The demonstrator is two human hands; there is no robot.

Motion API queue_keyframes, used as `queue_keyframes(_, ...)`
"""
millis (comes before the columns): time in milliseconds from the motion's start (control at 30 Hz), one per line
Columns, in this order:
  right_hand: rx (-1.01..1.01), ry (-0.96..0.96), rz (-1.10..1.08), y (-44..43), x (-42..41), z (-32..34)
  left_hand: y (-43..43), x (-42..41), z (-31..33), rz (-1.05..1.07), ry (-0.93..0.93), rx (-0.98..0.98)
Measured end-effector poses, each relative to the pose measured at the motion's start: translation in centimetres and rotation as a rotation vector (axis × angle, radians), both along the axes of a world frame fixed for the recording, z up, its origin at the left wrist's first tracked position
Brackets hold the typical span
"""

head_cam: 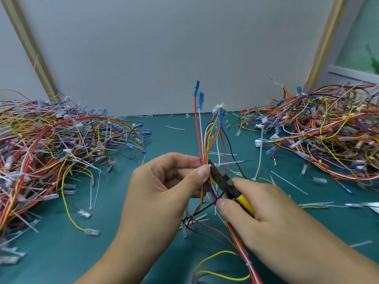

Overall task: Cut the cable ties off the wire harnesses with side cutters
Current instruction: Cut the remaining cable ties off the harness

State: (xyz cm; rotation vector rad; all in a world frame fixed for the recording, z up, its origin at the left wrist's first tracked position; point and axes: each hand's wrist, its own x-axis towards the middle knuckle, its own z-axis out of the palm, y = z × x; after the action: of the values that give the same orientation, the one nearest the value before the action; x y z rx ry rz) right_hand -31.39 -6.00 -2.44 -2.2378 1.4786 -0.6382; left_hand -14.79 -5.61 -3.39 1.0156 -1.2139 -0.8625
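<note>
One heap of harnesses (51, 144) is sprawling across the left side of the green worktop (61, 253), with white ties sticking out of it. Moving toward the middle, the left hand (164, 181) is curling round a wire harness (207, 136) and pinching it between thumb and fingers, so the bundle is standing upright above the worktop with its blue connectors pointing up. Just beside the thumb tip, a white cable tie (208, 165) is circling the wires, and the nose of the side cutters (225, 181) is touching the bundle right there; whether the blades are biting, I cannot tell. The right hand (262, 212) is gripping the yellow handles, fingers wrapped round them. Farther right, loose ties (289, 182) are lying scattered on the worktop, and a second heap (317, 130) is piling up against the pale wall.
</note>
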Motion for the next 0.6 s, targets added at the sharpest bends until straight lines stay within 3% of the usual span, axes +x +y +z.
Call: queue_keyframes(600, 0.008, -0.007, -0.02, 0.37, 0.15, -0.03, 0.11, -0.36, 0.1, -0.012, 0.027, 0.005)
